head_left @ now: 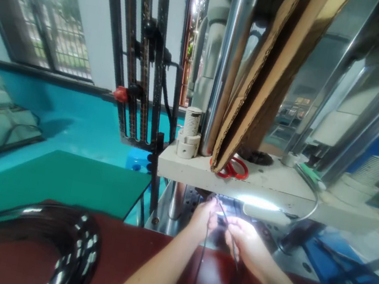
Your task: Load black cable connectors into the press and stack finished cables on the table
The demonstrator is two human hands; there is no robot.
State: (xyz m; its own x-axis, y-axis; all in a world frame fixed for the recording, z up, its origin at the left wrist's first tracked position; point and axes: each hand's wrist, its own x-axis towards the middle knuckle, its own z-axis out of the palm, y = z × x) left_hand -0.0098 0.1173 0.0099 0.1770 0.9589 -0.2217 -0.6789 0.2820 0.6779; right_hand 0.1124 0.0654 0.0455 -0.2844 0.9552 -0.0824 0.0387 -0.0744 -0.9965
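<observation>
Under the thick pale plate of a machine, my two hands work close together in bright light. My left hand is closed, its fingers pinching a thin black cable that hangs down toward the dark red table. Just to the right, my right hand closes around another length of black cable running diagonally. The cable tips near the metal machine bed are too small to make out. A glowing lamp sits right above my right hand.
A coil of shiny black cable lies on the dark red table. Cardboard leans on the plate by red-handled scissors. Steel columns rise behind. A green table stands left, a slotted black frame beyond.
</observation>
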